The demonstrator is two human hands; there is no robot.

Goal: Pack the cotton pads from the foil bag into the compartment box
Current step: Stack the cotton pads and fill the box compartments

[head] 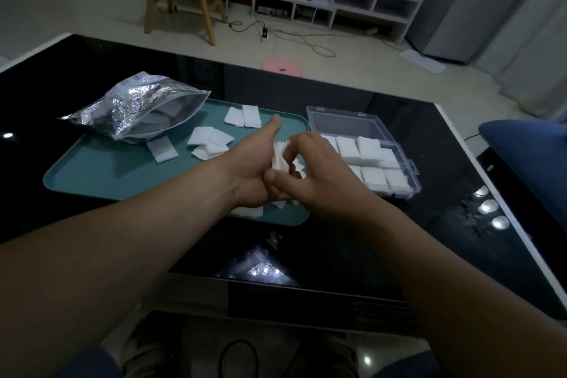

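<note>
- White, square and soft, a stack of cotton pads (280, 156) sits upright between the two hands, above the right part of the teal tray (101, 175).
- Left hand (254, 169) cradles the stack from the left, with its palm against the pads, its thumb straight up and its fingers wrapped underneath.
- Right hand (322, 172) grips the same stack from the right, its forefinger curled over the top edge and its thumb pressed in low at the near side.
- Loose pads (208, 141) lie in an untidy heap in the middle of the tray, with two more pads (242, 116) side by side at its far edge.
- A few pads (248, 211) show under the wrists near the front rim.
- Crinkled and silver, the foil bag (135, 107) lies on its side across the tray's far left corner, mouth open toward the heap.
- One single pad (162, 149) lies just in front of the bag's mouth.
- Clear plastic, the compartment box (408, 175) stands on the black glossy tabletop (429, 138) just right of the tray, with its lid (346, 124) thrown back.
- Every compartment in view holds white pads; the right hand hides the near left ones.
</note>
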